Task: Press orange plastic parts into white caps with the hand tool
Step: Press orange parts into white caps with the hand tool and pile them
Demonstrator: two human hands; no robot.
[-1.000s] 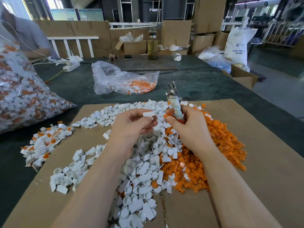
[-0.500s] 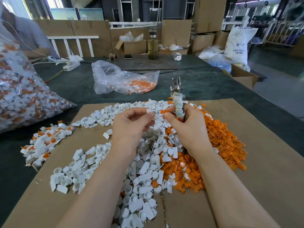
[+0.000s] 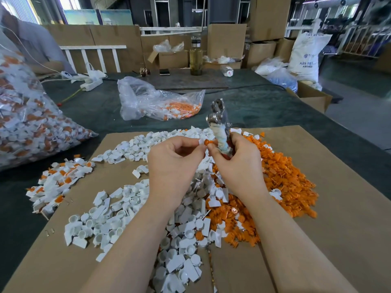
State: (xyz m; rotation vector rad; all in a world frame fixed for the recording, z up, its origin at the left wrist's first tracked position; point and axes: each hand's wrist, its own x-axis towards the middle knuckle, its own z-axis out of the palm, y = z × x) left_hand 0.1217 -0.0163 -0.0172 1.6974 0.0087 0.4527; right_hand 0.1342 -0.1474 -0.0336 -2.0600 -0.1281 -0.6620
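My left hand (image 3: 173,163) pinches a white cap (image 3: 200,141) between thumb and fingers, raised above the piles. My right hand (image 3: 237,161) grips the hand tool (image 3: 220,125) upright by its cloth-wrapped handle, metal head pointing up, while its thumb and forefinger pinch an orange part (image 3: 207,142) against the cap. Below lie a heap of loose white caps (image 3: 131,220) and a heap of orange parts (image 3: 283,187) on a cardboard sheet (image 3: 338,208).
A small pile of assembled caps (image 3: 57,182) lies at the left cardboard edge. A big full bag (image 3: 27,123) sits far left, a half-empty clear bag (image 3: 156,102) behind the piles. A person's sleeve (image 3: 36,45), a power strip (image 3: 91,83), a bottle (image 3: 195,56) and boxes stand beyond.
My hands have come together: the right hand has brought an orange part up to the white cap in my left fingers. The tool stays upright in my right hand, tilted slightly.
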